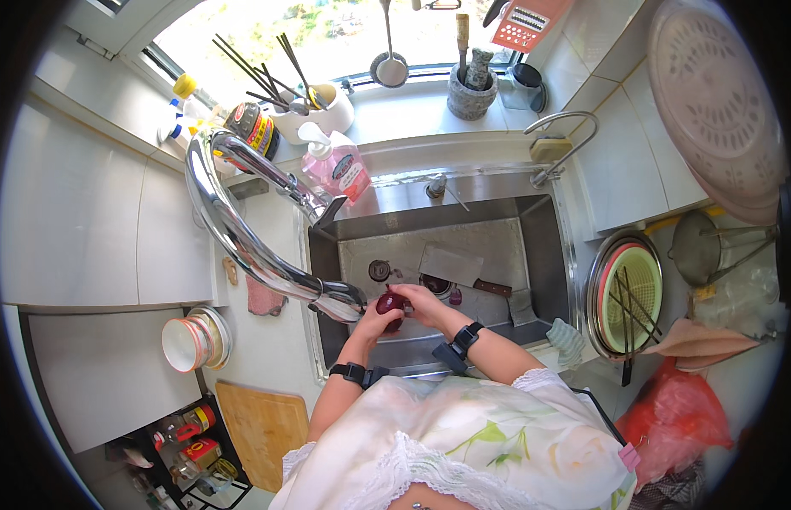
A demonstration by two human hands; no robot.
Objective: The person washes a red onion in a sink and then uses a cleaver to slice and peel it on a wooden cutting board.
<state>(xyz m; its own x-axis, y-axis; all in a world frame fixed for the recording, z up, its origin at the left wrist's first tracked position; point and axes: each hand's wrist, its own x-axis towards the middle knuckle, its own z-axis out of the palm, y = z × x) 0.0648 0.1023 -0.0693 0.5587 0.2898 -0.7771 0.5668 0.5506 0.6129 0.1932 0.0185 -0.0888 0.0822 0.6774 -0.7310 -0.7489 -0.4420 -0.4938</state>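
Note:
Over the near left part of the stainless steel sink (536, 255), my left hand (373, 322) and my right hand (421, 305) hold a red onion (391, 306) between them, close beside the spout of the chrome faucet (341, 296). The onion looks dark purple and shiny. On the sink floor lies a cleaver (453, 264) with a brown handle pointing to the right. Near its blade are a round drain opening, partly hidden by the blade, and a small purple piece of peel (456, 296). A dark round drain part (379, 270) sits farther left.
A wooden cutting board (265, 433) and stacked bowls (185, 344) are at left. A pink soap bottle (337, 162) stands behind the sink. At right are a green colander (650, 287) with chopsticks and a cloth (566, 343). A stone mortar (472, 95) is on the sill.

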